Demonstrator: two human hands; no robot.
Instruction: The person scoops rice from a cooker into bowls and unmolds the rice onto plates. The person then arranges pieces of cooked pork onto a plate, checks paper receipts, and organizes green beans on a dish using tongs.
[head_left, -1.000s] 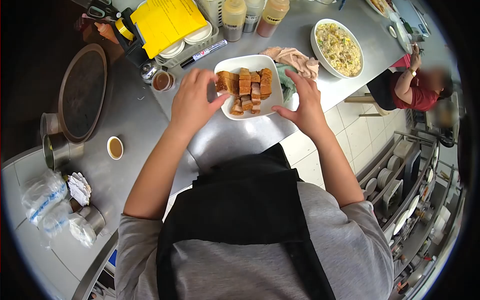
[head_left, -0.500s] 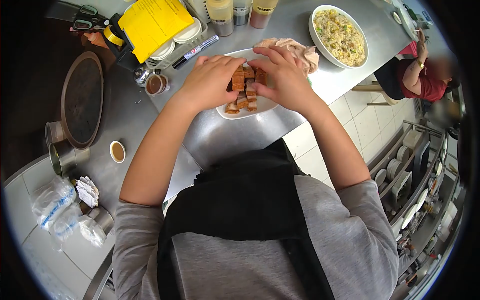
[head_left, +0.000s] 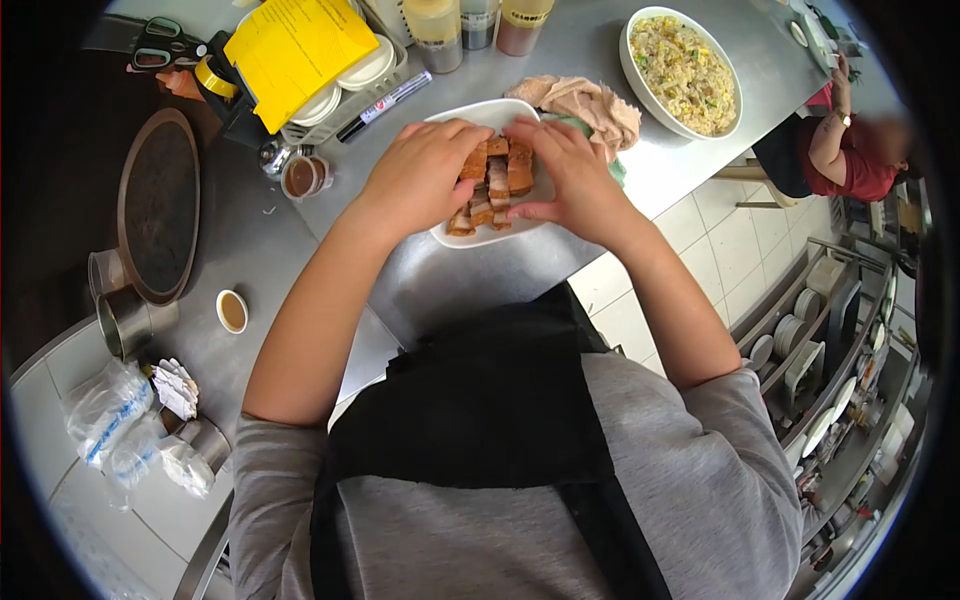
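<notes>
A white dish (head_left: pixel 440 236) stands on the steel counter with several browned pieces of meat (head_left: pixel 497 182) in it, laid in rows. My left hand (head_left: pixel 425 180) curves over the dish's left side, its fingers against the meat there. Over the right side is my right hand (head_left: pixel 572 185), fingers bent round the right-hand pieces and thumb near the lower ones. Both hands hide part of the meat, and how firmly the fingertips press cannot be seen. A pink cloth (head_left: pixel 590 108) lies crumpled just behind my right hand.
A bowl of fried rice (head_left: pixel 684 75) stands at the back right. Squeeze bottles (head_left: pixel 435 32), a marker (head_left: pixel 384 106) and a basket with yellow paper (head_left: pixel 297 55) are at the back. Sauce cups (head_left: pixel 232 311) and a round tray (head_left: pixel 158 205) are left. Another person (head_left: pixel 850 155) sits at right.
Both hands have moved inward from the dish's sides onto the meat, their fingers closing round it. In the last half second my right hand has shifted slightly right and down.
</notes>
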